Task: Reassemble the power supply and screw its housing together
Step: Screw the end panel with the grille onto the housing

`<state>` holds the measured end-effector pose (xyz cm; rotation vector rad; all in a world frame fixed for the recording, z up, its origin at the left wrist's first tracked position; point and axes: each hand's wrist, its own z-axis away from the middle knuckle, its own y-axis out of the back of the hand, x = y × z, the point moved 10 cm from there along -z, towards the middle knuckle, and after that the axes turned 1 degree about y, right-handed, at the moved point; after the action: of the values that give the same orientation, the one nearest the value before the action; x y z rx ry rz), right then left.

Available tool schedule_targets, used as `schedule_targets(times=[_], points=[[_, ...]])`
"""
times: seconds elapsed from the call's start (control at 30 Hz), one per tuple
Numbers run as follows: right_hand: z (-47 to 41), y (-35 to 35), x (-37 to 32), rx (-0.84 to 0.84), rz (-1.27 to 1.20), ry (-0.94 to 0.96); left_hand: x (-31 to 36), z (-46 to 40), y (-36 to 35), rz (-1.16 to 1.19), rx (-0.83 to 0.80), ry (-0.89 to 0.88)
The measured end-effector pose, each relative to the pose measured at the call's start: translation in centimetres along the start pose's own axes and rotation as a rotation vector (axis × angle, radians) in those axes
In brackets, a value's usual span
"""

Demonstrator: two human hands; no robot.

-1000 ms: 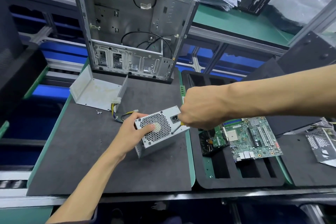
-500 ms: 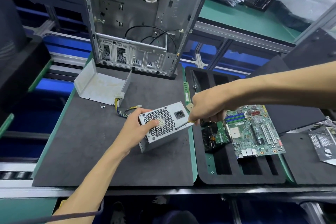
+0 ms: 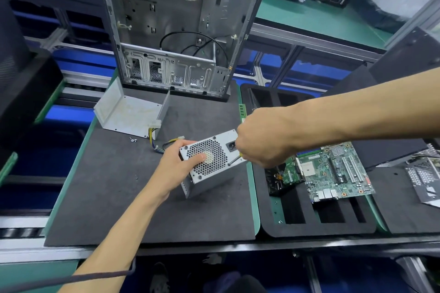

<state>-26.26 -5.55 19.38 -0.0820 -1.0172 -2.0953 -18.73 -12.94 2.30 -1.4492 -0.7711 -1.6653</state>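
Observation:
The grey power supply [image 3: 209,164] stands tilted on the black foam mat [image 3: 119,197], its honeycomb fan grille facing me. My left hand [image 3: 176,162] grips its left side, thumb pressed on the grille. My right hand [image 3: 259,140] is curled round a screwdriver [image 3: 234,161] whose metal shaft points down-left at the right edge of the grille face, beside the mains socket. The supply's yellow and black cables [image 3: 158,143] trail behind it. A bent grey housing cover [image 3: 128,114] lies at the back left of the mat, two small screws [image 3: 133,139] in front of it.
An open PC case [image 3: 178,26] stands upright at the back of the mat. A black foam tray [image 3: 321,228] on the right carries a green motherboard [image 3: 333,169] and a dark drive [image 3: 281,178]. A perforated metal panel [image 3: 423,181] lies far right.
The view has shifted slightly. My right hand has come back over the supply's socket corner with the screwdriver; my left hand keeps its hold.

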Motion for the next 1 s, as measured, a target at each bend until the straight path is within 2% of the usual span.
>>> schedule_targets(times=[0.17, 0.27, 0.33, 0.43, 0.5, 0.57, 0.67, 0.7, 0.77, 0.83, 0.87, 0.93, 1.0], points=[[0.5, -5.2, 4.0, -0.278, -1.039, -0.465, 0.0, 0.0, -0.2, 0.004, -0.013, -0.006], [0.8, -6.7, 3.5, -0.408, -1.283, -0.54, 0.0, 0.0, -0.1, 0.015, -0.016, 0.001], [0.6, -6.7, 3.4, -0.435, -1.278, -0.514, 0.0, -0.1, -0.2, 0.02, -0.026, 0.003], [0.1, -5.7, 3.6, -0.38, -1.225, -0.437, -0.1, -0.3, -0.2, 0.027, -0.033, 0.005], [-0.2, -5.1, 3.7, -0.341, -1.095, -0.383, -0.1, -0.3, -0.2, 0.023, -0.033, 0.008], [-0.4, -3.5, 3.7, -0.252, -0.691, -0.255, -0.2, -0.3, -0.1, 0.024, -0.028, 0.017], [-0.5, -0.2, 1.6, -0.031, 0.106, 0.019, -0.3, -0.3, 0.0, 0.029, -0.012, 0.024], [-0.4, 0.3, 0.6, 0.02, 0.275, 0.107, -0.3, -0.3, 0.1, 0.027, -0.01, 0.023], [-0.1, 0.5, -0.7, 0.03, 0.417, 0.225, -0.3, -0.3, 0.0, 0.021, -0.011, 0.02], [-0.3, 0.5, -0.8, 0.015, 0.361, 0.22, -0.3, -0.3, 0.1, 0.01, -0.006, 0.019], [-0.5, 0.5, -0.3, 0.001, 0.252, 0.165, -0.3, -0.3, 0.2, 0.01, -0.005, 0.022], [-0.6, -0.8, 1.7, -0.082, -0.097, -0.044, -0.3, -0.3, 0.1, 0.013, -0.017, 0.027], [-0.3, -3.7, 3.3, -0.226, -0.567, -0.285, -0.2, -0.3, -0.1, 0.011, -0.032, 0.018]])
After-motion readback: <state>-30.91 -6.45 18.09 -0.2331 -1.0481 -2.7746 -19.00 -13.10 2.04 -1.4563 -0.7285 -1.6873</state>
